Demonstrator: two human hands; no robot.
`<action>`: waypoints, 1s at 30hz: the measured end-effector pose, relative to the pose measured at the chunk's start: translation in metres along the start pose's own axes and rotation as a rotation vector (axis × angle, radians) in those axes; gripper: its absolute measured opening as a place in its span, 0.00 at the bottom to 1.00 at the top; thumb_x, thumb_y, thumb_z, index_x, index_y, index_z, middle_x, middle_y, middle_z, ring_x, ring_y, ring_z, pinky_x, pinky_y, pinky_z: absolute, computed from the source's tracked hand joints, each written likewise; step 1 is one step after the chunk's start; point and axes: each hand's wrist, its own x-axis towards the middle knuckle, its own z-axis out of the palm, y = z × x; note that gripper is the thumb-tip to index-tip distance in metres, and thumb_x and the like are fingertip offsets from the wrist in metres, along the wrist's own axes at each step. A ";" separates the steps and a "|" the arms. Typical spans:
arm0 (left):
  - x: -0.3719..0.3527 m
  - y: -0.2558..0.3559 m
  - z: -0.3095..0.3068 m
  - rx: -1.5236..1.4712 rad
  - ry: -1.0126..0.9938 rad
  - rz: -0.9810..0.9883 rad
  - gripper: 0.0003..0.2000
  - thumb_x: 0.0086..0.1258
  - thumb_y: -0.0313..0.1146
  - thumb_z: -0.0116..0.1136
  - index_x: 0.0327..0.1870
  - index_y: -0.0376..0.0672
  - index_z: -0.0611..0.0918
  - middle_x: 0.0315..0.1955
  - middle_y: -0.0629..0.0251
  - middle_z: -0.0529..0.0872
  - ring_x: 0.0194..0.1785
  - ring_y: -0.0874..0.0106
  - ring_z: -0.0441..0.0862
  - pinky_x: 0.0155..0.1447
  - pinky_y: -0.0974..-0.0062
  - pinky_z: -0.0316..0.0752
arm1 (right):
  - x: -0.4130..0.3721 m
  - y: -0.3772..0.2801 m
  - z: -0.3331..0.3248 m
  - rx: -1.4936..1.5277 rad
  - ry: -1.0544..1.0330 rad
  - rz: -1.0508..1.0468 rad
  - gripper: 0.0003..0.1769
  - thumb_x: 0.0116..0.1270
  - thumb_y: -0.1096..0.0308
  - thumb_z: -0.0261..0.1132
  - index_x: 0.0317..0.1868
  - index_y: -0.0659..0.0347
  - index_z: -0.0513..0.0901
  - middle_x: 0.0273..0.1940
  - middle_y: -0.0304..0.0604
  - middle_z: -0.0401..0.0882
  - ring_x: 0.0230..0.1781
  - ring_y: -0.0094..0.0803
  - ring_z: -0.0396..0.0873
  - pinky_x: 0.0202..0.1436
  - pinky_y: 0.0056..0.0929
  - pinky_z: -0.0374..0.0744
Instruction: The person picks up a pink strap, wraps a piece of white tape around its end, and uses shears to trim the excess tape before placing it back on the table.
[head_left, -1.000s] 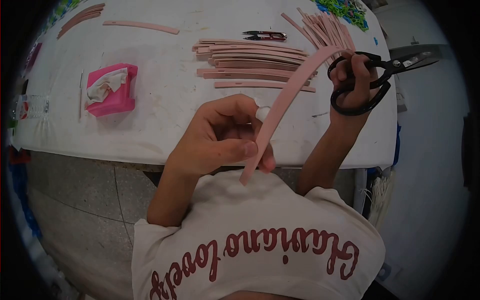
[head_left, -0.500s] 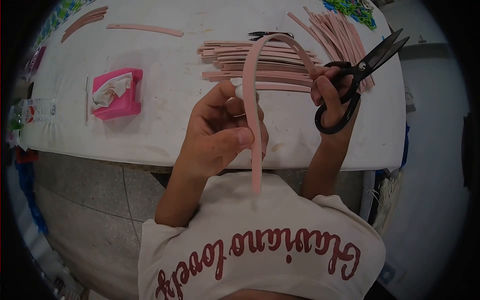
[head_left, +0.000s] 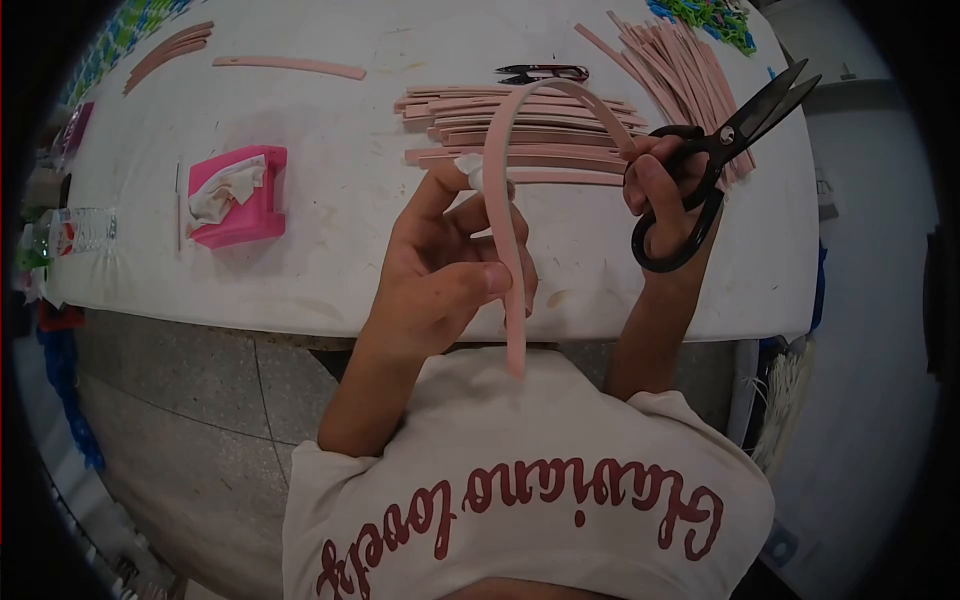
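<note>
A long pink strap (head_left: 496,150) arches between my two hands, its lower end hanging in front of my shirt. My left hand (head_left: 435,265) is closed on the strap, thumb on one side and fingers behind it. A white wrap (head_left: 468,170) covers a fingertip of that hand. With my right hand (head_left: 660,185) I pinch the other end of the strap, while black scissors (head_left: 727,135) hang on the same hand by a handle loop. Their blades point up and right, slightly apart. Behind the arch lies a stack of similar pink straps (head_left: 470,132).
Black thread snips (head_left: 545,74) lie behind the stack. More pink straps (head_left: 670,70) spread at the back right, near a green and blue pile (head_left: 705,22). Leftward are a pink box (head_left: 255,215) with white cloth, a single strap (head_left: 290,66), several straps (head_left: 170,50) and a plastic bottle (head_left: 75,235).
The view has shifted slightly. The arch of the strap sits a little lower in view, and both hands keep their hold.
</note>
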 end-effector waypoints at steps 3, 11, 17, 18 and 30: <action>0.002 -0.005 0.009 0.167 0.054 0.037 0.24 0.52 0.18 0.53 0.52 0.43 0.64 0.32 0.58 0.73 0.26 0.66 0.77 0.25 0.72 0.76 | -0.001 0.000 0.001 -0.020 0.003 0.005 0.08 0.54 0.74 0.62 0.31 0.65 0.70 0.30 0.44 0.77 0.20 0.17 0.66 0.22 0.15 0.64; -0.001 0.003 0.011 0.172 0.120 -0.101 0.20 0.56 0.17 0.51 0.50 0.41 0.64 0.34 0.60 0.75 0.30 0.74 0.79 0.26 0.80 0.78 | -0.003 -0.002 0.002 -0.036 -0.022 -0.017 0.08 0.54 0.74 0.63 0.31 0.64 0.71 0.30 0.42 0.77 0.21 0.17 0.66 0.23 0.14 0.64; 0.000 0.003 0.025 0.331 0.116 -0.103 0.27 0.52 0.20 0.49 0.56 0.36 0.57 0.25 0.57 0.71 0.17 0.67 0.76 0.17 0.73 0.75 | -0.004 -0.003 0.002 -0.018 -0.016 -0.027 0.08 0.55 0.73 0.63 0.31 0.64 0.71 0.30 0.43 0.78 0.21 0.17 0.67 0.23 0.14 0.65; 0.000 0.003 0.024 0.325 0.104 -0.106 0.29 0.51 0.19 0.49 0.57 0.37 0.56 0.25 0.57 0.71 0.17 0.68 0.76 0.17 0.73 0.76 | -0.004 -0.004 0.002 -0.021 -0.009 -0.023 0.08 0.55 0.74 0.63 0.31 0.64 0.71 0.30 0.44 0.78 0.21 0.17 0.67 0.22 0.14 0.65; 0.001 0.001 0.026 0.368 0.116 -0.072 0.32 0.52 0.18 0.50 0.59 0.41 0.53 0.27 0.55 0.72 0.18 0.71 0.76 0.16 0.75 0.77 | -0.012 -0.012 0.009 -0.059 0.007 -0.009 0.08 0.55 0.74 0.63 0.31 0.64 0.71 0.33 0.45 0.79 0.22 0.17 0.68 0.25 0.14 0.66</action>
